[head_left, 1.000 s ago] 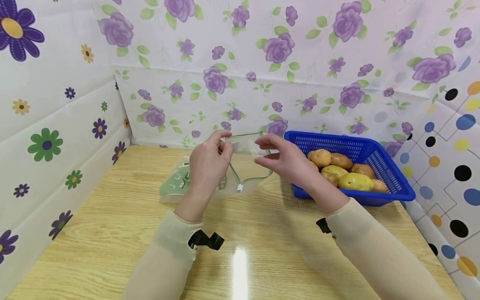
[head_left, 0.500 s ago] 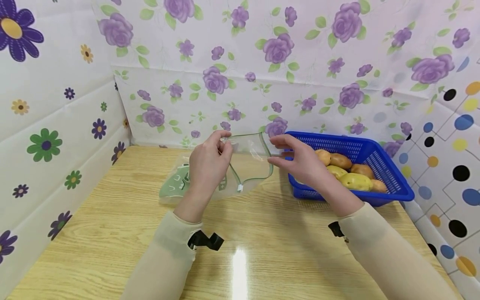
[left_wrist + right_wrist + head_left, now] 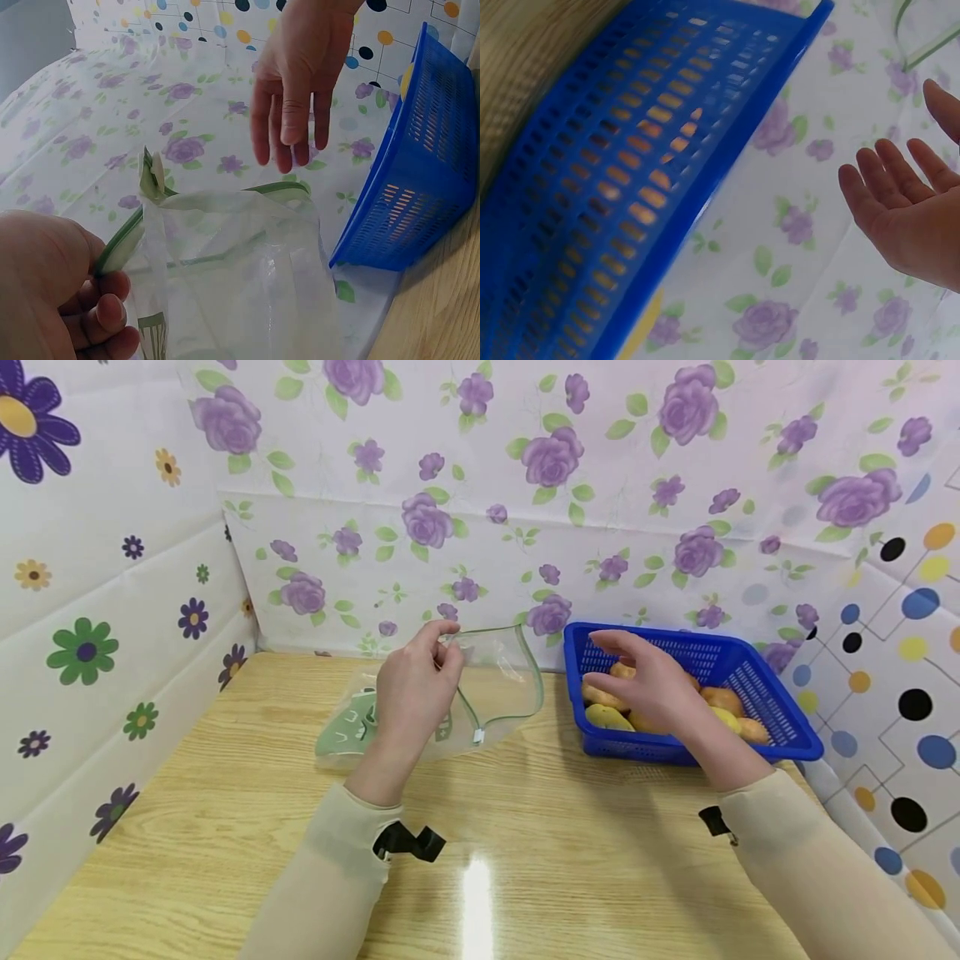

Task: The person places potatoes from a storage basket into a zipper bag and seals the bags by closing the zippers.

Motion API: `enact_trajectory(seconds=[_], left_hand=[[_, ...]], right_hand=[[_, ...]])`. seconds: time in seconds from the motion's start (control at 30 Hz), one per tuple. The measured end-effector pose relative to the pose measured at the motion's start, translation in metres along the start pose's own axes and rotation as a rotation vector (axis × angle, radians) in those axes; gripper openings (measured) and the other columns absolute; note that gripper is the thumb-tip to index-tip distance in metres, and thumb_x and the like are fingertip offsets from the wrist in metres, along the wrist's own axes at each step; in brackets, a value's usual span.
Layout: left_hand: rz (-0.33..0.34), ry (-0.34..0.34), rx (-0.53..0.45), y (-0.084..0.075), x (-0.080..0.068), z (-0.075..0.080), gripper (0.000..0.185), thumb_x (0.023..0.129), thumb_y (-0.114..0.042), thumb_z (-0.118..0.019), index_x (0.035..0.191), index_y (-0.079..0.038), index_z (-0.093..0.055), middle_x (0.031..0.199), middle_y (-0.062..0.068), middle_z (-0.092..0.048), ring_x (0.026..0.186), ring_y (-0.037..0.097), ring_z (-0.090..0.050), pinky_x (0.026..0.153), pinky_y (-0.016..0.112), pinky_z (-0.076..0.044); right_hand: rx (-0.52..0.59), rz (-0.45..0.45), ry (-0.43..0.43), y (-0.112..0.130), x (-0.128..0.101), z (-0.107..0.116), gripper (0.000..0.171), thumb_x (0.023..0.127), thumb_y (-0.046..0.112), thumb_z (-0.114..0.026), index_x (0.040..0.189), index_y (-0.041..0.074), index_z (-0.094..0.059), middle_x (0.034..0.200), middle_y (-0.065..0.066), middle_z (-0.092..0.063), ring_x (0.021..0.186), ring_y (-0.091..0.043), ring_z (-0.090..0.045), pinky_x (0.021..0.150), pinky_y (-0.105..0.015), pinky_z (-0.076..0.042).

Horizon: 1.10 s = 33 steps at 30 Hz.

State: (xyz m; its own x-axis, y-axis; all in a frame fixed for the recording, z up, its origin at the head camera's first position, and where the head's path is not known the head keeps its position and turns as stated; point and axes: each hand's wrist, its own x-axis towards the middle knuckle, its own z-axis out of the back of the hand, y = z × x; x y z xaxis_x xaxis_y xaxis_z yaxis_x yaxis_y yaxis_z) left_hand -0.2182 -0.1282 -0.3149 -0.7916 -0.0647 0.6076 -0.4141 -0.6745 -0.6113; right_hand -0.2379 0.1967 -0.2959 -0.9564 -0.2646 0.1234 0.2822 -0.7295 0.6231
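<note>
A clear zip bag with green edging and a green print stands tilted on the table, its mouth spread toward the right. A small white slider sits on its lower edge. My left hand pinches the mouth's edge between thumb and fingers, also plain in the left wrist view, where the green strip runs into the grip. My right hand hovers over the blue basket's left part, thumb and fingers apart, holding nothing. Below it lie several potatoes, partly hidden by the hand.
The blue perforated basket stands at the right rear of the wooden table, close to the flowered cloth wall. A dotted cloth wall bounds the right side.
My right hand has let go of the bag's edge and moved right, over the basket. My left hand keeps its pinch on the bag, which still gapes.
</note>
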Motion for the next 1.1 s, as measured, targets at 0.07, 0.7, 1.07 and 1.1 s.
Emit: enact_trajectory(seconds=[0.07, 0.7, 1.07, 1.1], left_hand=[[-0.004, -0.001, 0.001, 0.000, 0.000, 0.000, 0.031, 0.106, -0.011, -0.059, 0.131, -0.008, -0.077, 0.069, -0.001, -0.065, 0.052, 0.018, -0.048, 0.050, 0.035, -0.033], [-0.008, 0.004, -0.003, 0.001, 0.000, -0.002, 0.030, 0.107, -0.012, -0.059, 0.131, -0.007, -0.077, 0.070, -0.001, -0.063, 0.052, 0.018, -0.048, 0.050, 0.035, -0.033], [-0.007, 0.006, -0.005, 0.001, -0.001, -0.001, 0.030, 0.106, -0.013, -0.060, 0.131, -0.007, -0.077, 0.069, -0.001, -0.063, 0.051, 0.018, -0.048, 0.050, 0.034, -0.032], [-0.009, 0.005, -0.005, 0.001, 0.000, -0.001, 0.030, 0.106, -0.013, -0.060, 0.131, -0.007, -0.077, 0.069, -0.001, -0.063, 0.051, 0.017, -0.048, 0.050, 0.034, -0.032]], right_hand=[[-0.029, -0.009, -0.008, -0.007, 0.001, 0.002, 0.070, 0.107, 0.038, -0.075, 0.168, 0.020, -0.047, 0.169, -0.014, -0.047, 0.154, -0.045, -0.042, 0.120, -0.067, -0.038], [-0.102, -0.110, 0.055, -0.071, 0.026, -0.001, 0.078, 0.109, 0.040, -0.072, 0.173, 0.012, -0.037, 0.169, -0.025, -0.042, 0.152, -0.049, -0.044, 0.116, -0.071, -0.041], [-0.142, -0.126, 0.088, -0.092, 0.040, -0.017, 0.072, 0.110, 0.036, -0.071, 0.168, 0.005, -0.043, 0.165, -0.027, -0.047, 0.149, -0.049, -0.046, 0.116, -0.069, -0.042], [-0.144, -0.129, 0.087, -0.093, 0.041, -0.018, 0.071, 0.110, 0.036, -0.071, 0.167, 0.004, -0.044, 0.165, -0.027, -0.048, 0.149, -0.049, -0.047, 0.116, -0.069, -0.042]])
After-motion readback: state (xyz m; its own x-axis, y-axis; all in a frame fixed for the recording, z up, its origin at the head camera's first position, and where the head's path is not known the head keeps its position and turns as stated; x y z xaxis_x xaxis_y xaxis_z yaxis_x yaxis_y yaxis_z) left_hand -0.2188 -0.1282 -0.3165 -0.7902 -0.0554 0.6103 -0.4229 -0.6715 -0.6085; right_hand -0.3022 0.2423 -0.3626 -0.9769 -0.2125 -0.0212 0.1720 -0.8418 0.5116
